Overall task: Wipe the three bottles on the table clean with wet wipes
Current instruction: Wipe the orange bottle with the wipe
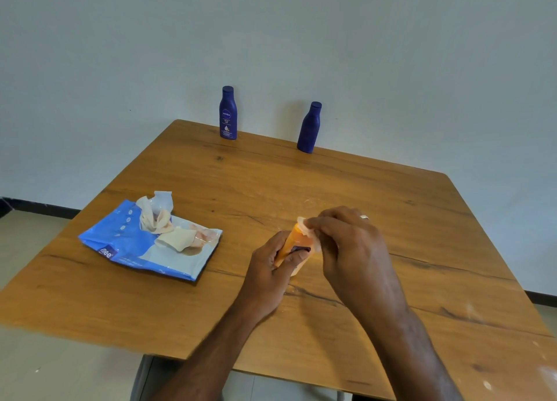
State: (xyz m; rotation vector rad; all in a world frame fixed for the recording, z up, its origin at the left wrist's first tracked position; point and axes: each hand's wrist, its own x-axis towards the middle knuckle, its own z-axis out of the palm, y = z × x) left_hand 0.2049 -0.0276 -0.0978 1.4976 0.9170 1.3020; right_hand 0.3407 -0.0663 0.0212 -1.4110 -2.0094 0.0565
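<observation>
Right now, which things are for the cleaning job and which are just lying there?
For the job: orange bottle in the left hand; wipe in the right hand; two blue bottles; pack of wipes.

Just lying there: nothing else on the table.

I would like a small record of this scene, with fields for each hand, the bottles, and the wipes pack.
left hand: grips the orange bottle
right hand: holds a wet wipe against the orange bottle's top
blue bottles: two upright at the table's far edge, one labelled, one plain
wipes pack: lies left, open, wipes sticking out
table: wooden
</observation>
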